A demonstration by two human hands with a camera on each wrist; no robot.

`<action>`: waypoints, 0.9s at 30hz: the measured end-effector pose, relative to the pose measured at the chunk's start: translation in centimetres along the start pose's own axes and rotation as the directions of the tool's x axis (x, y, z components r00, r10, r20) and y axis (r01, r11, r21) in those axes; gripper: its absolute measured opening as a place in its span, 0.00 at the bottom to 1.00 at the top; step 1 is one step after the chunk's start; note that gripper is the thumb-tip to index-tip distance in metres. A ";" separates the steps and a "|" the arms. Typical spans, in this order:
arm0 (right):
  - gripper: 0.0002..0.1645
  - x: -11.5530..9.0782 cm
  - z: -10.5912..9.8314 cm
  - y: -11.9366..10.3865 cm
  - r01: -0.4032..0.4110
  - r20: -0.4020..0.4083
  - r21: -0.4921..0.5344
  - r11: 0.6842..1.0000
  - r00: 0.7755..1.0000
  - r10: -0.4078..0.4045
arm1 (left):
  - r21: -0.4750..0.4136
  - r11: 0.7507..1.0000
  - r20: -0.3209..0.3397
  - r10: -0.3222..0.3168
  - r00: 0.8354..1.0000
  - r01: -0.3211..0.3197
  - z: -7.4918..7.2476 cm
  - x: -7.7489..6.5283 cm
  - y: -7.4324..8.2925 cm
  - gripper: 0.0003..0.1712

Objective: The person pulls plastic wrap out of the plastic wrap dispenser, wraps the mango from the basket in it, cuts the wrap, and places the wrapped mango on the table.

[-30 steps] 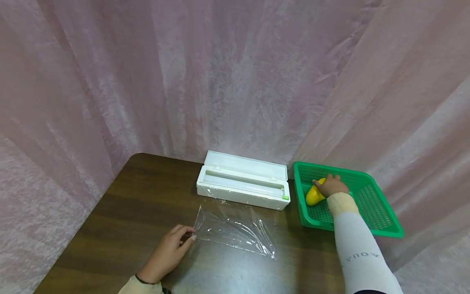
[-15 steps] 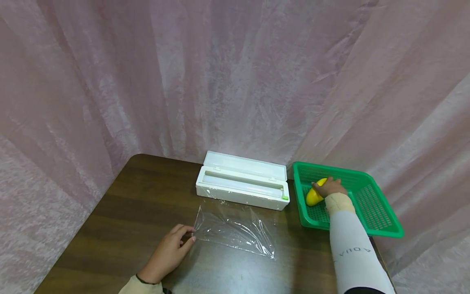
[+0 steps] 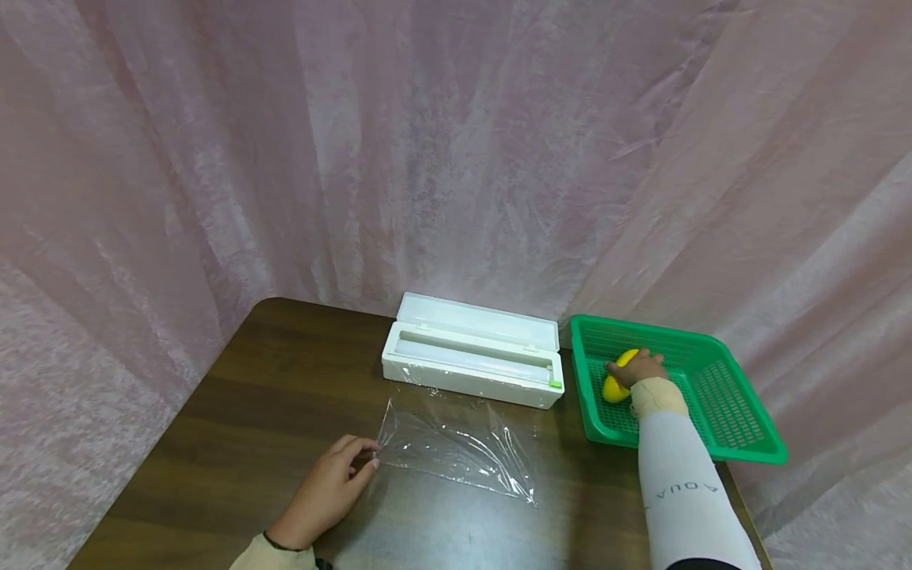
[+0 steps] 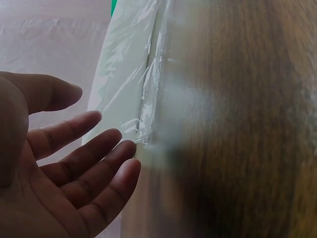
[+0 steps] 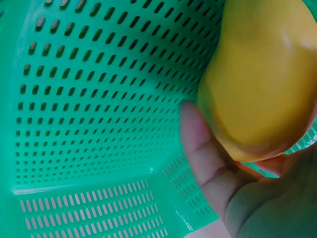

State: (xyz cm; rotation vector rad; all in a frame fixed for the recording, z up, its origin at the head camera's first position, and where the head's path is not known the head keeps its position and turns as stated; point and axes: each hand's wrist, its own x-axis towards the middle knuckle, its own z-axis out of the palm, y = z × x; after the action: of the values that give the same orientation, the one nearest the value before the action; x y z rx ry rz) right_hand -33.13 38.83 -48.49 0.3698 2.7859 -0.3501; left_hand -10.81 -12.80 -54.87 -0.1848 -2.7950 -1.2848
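Observation:
A smooth yellow mango [image 3: 614, 389] lies inside the green basket [image 3: 594, 431], and my right hand [image 3: 643, 369] grips it from above. In the right wrist view, the thumb bears against the side of the mango [image 5: 257, 84]; the far fingers are mostly hidden. My left hand [image 3: 329, 484] is at the left corner of a sheet of clear plastic wrap [image 3: 456, 451] on the table. The left wrist view shows its fingers [image 4: 91, 148] loosely bent and spread, the thumb apart from them, close to the plastic wrap [image 4: 148, 106].
Behind the plastic wrap stands a white wrap dispenser box [image 3: 470, 384], its lid raised, with a roll inside and a green slider at the right end. The wooden table [image 3: 235, 412] meets a pink curtain [image 3: 456, 158] at the back.
The right hand and the mango have shifted slightly to the right inside the basket, and the right forearm has swung a little left. The left hand and the plastic wrap stay in place.

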 end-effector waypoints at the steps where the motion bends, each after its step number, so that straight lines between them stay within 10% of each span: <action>1: 0.60 0.0 0.0 0.1 0.002 0.000 0.009 1.000 1.000 -0.002 | 0.002 1.000 0.004 -0.005 1.000 0.005 0.0 0.0 0.0 0.09; 27: 0.62 0.2 0.6 1.4 -0.047 0.079 0.074 0.996 0.996 0.041 | 0.003 1.000 0.023 -0.011 1.000 0.011 0.2 -0.2 0.1 0.07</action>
State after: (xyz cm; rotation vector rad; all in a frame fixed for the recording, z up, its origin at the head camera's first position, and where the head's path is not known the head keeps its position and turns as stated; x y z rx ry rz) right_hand -32.75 40.03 -49.34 0.4253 2.6903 -0.4514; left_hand -10.65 -12.64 -54.95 -0.1853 -2.8207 -1.2895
